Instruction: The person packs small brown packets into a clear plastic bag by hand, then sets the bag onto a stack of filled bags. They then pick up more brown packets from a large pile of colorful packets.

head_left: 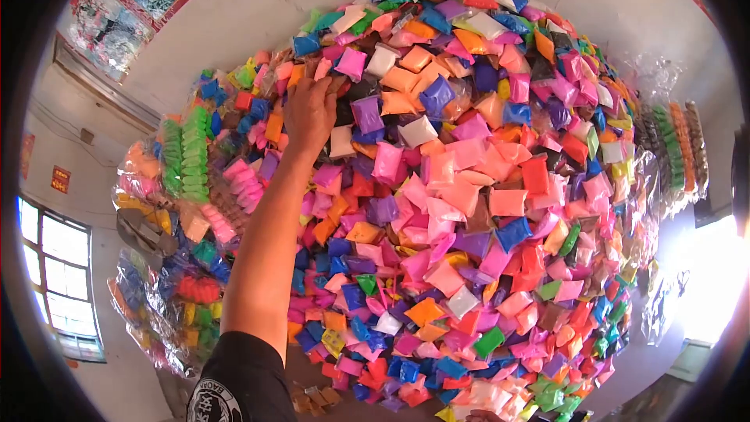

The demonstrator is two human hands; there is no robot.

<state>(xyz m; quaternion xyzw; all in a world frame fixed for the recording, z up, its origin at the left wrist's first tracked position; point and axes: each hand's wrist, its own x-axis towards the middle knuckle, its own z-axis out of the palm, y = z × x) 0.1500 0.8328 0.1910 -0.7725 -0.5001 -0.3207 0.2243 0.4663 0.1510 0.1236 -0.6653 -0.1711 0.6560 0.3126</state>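
Note:
My left hand [311, 109] reaches far over a big heap of small, soft-looking, bright-coloured packets [461, 164]. Its fingers point away from me, partly spread, and rest on packets at the back left of the heap. Beside the fingertips are an orange packet [296, 75] and a pink packet [351, 63]. Nothing held shows clearly in this hand. Only a sliver of my right hand [483, 416] appears at the bottom edge, close to pale pink and white packets [488, 397]; its fingers are mostly cut off.
Clear bags with rows of green packets [195, 152] and other colours stand along the left side. More bagged rows, green and orange [680, 148], lie at the right. A brown roll of tape [147, 230] sits at the left edge. A window [64, 277] is beyond.

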